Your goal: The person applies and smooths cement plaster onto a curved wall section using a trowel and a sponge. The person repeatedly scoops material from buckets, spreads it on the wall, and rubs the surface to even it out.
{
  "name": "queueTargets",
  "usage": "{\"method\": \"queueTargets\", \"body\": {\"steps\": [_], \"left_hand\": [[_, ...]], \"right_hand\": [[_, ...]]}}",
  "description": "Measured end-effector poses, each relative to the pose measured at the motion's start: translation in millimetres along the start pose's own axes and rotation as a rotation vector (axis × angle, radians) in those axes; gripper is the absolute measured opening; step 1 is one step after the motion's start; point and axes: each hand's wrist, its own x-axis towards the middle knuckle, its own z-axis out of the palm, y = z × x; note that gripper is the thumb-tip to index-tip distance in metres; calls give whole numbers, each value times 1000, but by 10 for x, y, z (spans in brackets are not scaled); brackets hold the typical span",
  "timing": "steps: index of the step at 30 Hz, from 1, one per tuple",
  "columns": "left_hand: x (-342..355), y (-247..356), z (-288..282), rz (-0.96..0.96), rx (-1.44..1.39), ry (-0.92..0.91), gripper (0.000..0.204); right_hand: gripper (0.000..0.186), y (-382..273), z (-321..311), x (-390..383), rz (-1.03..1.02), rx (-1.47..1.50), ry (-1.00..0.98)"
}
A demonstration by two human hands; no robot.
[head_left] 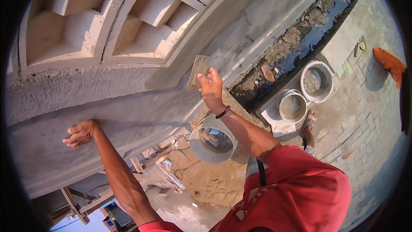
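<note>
Wall: a long grey cement-plastered wall (141,107) runs beneath pale concrete vent blocks (98,45); some of its surface looks darker and smoother.
Ditch: a narrow muddy channel with dark water (307,45) follows the wall's foot.
Buckets: two round white plastic buckets (331,87) (281,108) hold grey mix; a grey round bucket (213,157) sits below the right forearm.
Left hand: bare (80,134), over the plaster, fingers loosely bent and apart, gripping nothing visible.
Right hand: bare (210,89), closed on the board's near edge, thumb on its face.
Board: a small flat grey-brown rectangular board (198,71) is at the wall, below the vent blocks.
Plastering: probably smoothing the surface; another pass would call for a flat board and even pressure.
Hard to see: fingertips behind the board, its contact with the plaster, whether the left palm touches, and the wooden-handled tool (210,138) partly sunk inside the grey bucket.
</note>
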Motion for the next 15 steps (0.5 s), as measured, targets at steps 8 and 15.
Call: {"method": "queueTargets", "body": {"steps": [8,15], "left_hand": [[-1,-76,38,16,47,-2,68],[-125,106,43,17,8,3,69]], "right_hand": [[19,-973,-232,1156,-357,-292,275],[25,244,452,-239,-68,-401,-84]]}}
